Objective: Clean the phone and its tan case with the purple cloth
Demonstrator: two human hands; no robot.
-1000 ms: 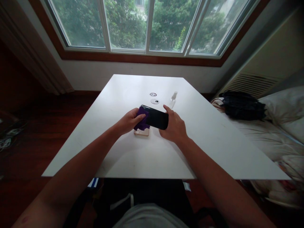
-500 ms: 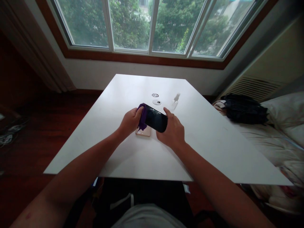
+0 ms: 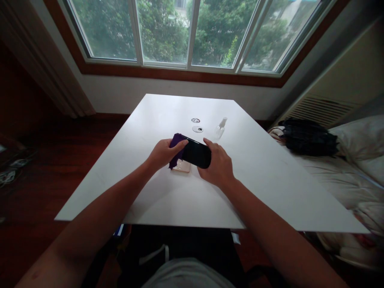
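A black smartphone (image 3: 196,153) is held above the table, screen up and slightly tilted. My right hand (image 3: 218,163) grips its right end, the fingers along the far edge. At the other end my left hand (image 3: 165,152) is closed on a purple cloth (image 3: 175,145), which wraps the phone's left end; the left thumb rests on the screen beside it. Under the cloth and phone lies a pale gold phone case (image 3: 183,167), partly hidden by them.
The white table (image 3: 186,208) carries a clear spray bottle (image 3: 220,128) and two small round discs, a nearer disc (image 3: 197,129) and a farther disc (image 3: 195,120). On the right, a dark bag (image 3: 309,136) lies on pale bedding (image 3: 324,180). A window (image 3: 192,36) is ahead.
The left thumb has moved onto the phone's screen, and the cloth has shifted slightly left and hangs differently. The phone has tilted a little. My right hand stays almost where it was.
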